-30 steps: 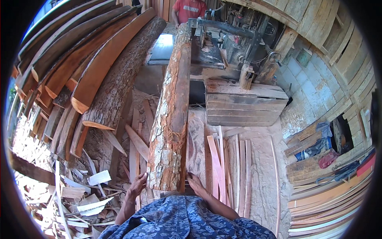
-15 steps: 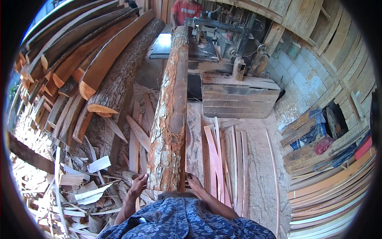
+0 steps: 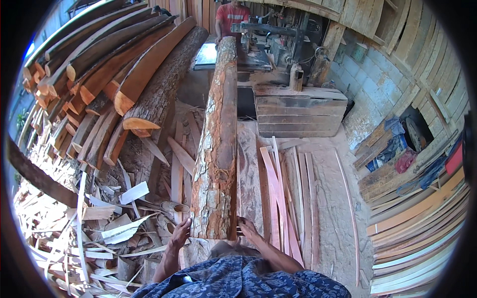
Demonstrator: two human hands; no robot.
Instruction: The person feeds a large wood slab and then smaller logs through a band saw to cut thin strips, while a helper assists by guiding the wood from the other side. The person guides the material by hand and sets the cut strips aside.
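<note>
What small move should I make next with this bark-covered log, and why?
Perhaps steady the bark-covered log with a firmer two-handed hold: your left hand and right hand flank its near end, while its far end is by the machine table and another person.

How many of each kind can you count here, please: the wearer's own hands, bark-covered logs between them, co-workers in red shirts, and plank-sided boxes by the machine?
Wearer's hands: 2, left hand and right hand
Bark-covered log between them: 1
Co-worker in a red shirt: 1
Plank-sided box: 1
Total: 5
</note>
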